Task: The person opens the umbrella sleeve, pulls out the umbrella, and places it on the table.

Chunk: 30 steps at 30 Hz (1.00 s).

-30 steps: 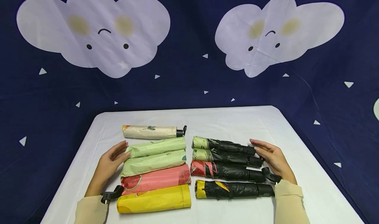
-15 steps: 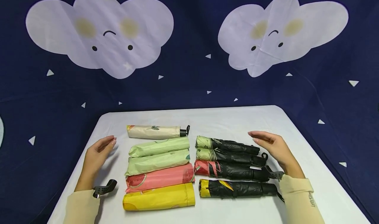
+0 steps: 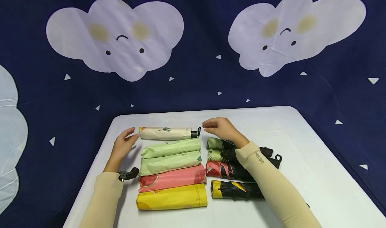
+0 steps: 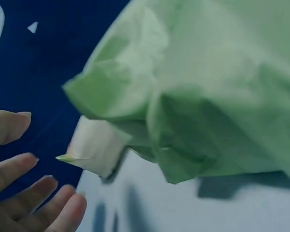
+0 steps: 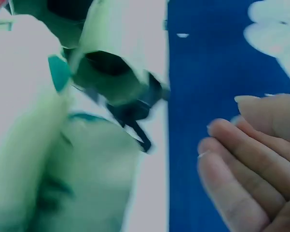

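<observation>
A cream folded umbrella (image 3: 166,133) with a leaf print lies across the back of the table, its black handle (image 3: 195,134) and strap pointing right. My left hand (image 3: 122,149) is held just off its left end, fingers spread and holding nothing. Beside the strap, at the other end, is my right hand (image 3: 224,130), also bare of any object, with fingers loosely extended. The left wrist view catches the umbrella's cream end (image 4: 97,147) behind a green sleeve (image 4: 193,96). In the right wrist view the dark handle and strap (image 5: 135,111) appear left of my fingers.
In front of the cream umbrella lie light green (image 3: 170,162), red watermelon (image 3: 173,178) and yellow (image 3: 172,197) sleeves, stacked in a column. To their right, folded umbrellas with black ends, including a yellow-tipped one (image 3: 236,190), lie partly under my right sleeve (image 3: 271,181).
My right hand has swung left and back from the black umbrellas to the cream umbrella's handle end. The left hand first drew away from the green sleeves, then came to its left end.
</observation>
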Motion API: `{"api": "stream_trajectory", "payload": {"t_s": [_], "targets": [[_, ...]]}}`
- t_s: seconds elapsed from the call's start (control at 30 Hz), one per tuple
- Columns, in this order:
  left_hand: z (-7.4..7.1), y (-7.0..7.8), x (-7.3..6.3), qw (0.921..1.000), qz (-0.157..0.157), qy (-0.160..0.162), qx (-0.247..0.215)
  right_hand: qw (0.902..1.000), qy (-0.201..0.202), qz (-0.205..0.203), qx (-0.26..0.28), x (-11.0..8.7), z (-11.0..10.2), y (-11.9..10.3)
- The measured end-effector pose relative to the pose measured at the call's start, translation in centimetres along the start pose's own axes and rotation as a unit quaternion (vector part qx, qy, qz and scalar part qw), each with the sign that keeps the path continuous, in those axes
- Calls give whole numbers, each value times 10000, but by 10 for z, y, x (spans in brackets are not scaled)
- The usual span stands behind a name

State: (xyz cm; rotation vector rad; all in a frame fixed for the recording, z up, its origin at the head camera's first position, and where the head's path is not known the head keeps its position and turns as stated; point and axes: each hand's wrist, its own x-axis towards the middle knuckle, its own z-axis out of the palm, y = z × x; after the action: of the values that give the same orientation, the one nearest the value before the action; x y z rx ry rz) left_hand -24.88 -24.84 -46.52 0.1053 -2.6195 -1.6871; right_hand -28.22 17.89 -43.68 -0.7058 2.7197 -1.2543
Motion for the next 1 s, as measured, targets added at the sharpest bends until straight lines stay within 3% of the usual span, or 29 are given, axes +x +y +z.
{"api": "stream_trajectory", "payload": {"t_s": [0.2, 0.37, 0.67, 1.0], "targets": [[10, -11, 15, 9978, -364, -511, -228, 9990, -208, 289, -257, 23, 31, 8], [13, -15, 20, 9945, -194, -943, -410, 9980, -393, 430, -239, 28, 48, 13], [14, -19, 21, 9958, 93, -857, -303, 9982, -161, 521, -254, 26, 66, 23], [10, -26, 21, 9952, -229, -848, -429, 9984, -224, 513, -124, 27, 68, 24]]}}
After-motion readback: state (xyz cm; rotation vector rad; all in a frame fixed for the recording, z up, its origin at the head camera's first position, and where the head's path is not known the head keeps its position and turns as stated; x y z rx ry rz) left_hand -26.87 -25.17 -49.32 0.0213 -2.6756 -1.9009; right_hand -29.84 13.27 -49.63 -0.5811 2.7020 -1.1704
